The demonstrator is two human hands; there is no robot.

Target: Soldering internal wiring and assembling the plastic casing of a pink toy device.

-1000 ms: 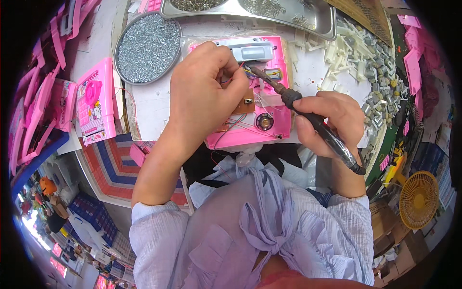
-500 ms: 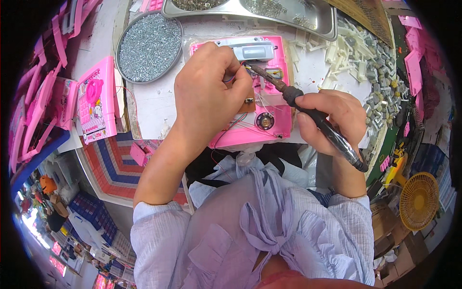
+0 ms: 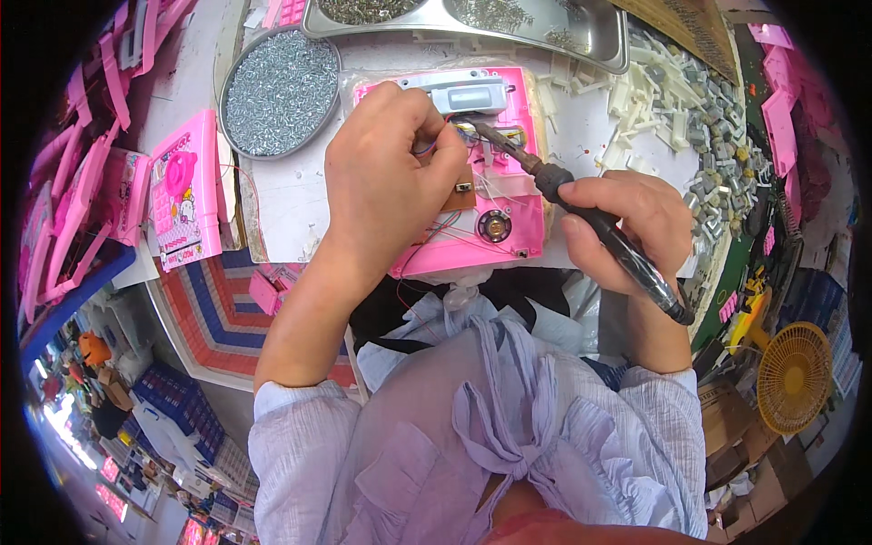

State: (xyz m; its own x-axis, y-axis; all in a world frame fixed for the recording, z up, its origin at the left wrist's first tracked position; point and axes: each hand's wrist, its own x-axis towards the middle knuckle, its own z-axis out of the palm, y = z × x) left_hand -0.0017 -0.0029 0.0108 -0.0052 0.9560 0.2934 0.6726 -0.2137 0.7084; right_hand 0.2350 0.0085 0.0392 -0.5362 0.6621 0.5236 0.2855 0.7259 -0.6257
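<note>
A pink plastic housing lies face down in front of me, with a grey-blue part along its far side. Inside it are a brown circuit board, a small round speaker and loose thin wires. My right hand grips a soldering iron by its black handle, the metal tip slanting up and left to the wires. Over the housing's left part, my left hand is closed in a pinch near the tip. A thin wire seems to run into its fingers, which hide most of it.
A round tray of small metal screws sits at the far left, beside a printed pink panel. Across the far edge runs a steel tray. White plastic pieces and small grey motors are heaped on the right.
The housing and trays sit slightly further left in view. My left hand has shifted a little left with them; the iron's tip stays close by the wires.
</note>
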